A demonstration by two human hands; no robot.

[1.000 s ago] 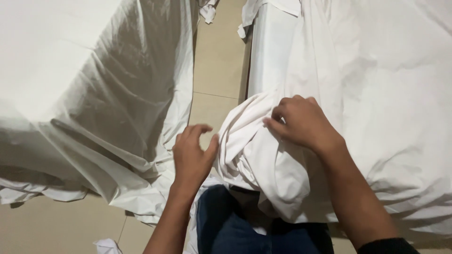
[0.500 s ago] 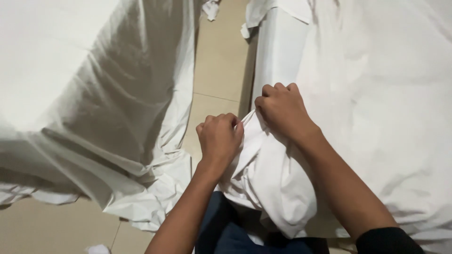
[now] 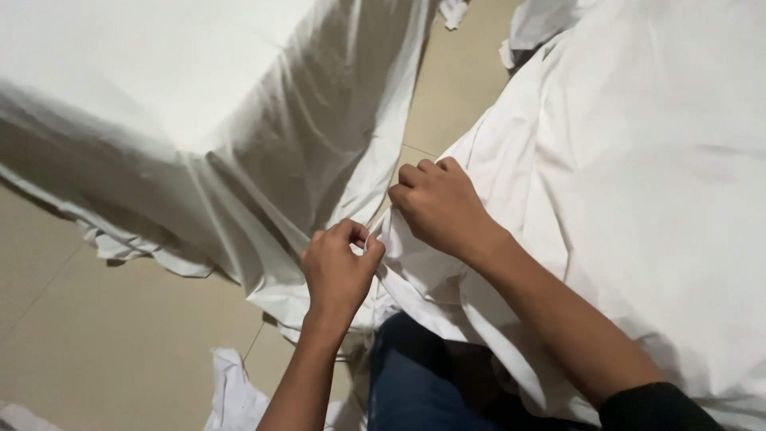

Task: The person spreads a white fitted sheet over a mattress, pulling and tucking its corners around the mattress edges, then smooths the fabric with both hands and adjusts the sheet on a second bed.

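A large white sheet [image 3: 638, 183] covers the bed on the right and hangs over its near edge. My right hand [image 3: 439, 207] is closed on a fold of that sheet at the bed's edge. My left hand [image 3: 339, 267] pinches the same sheet's hem just below and to the left, fingers curled tight. The two hands are close together, almost touching. My dark blue trouser leg [image 3: 423, 375] shows below the hanging cloth.
A second bed draped in a white sheet [image 3: 199, 120] stands to the left, its cloth trailing onto the beige tiled floor [image 3: 120, 343]. A narrow floor gap [image 3: 455, 88] runs between the beds. Crumpled white cloth [image 3: 231, 391] lies by my leg.
Both hands have closed on the sheet's edge and drawn it along the gap between the beds. The view has tilted and shifted.
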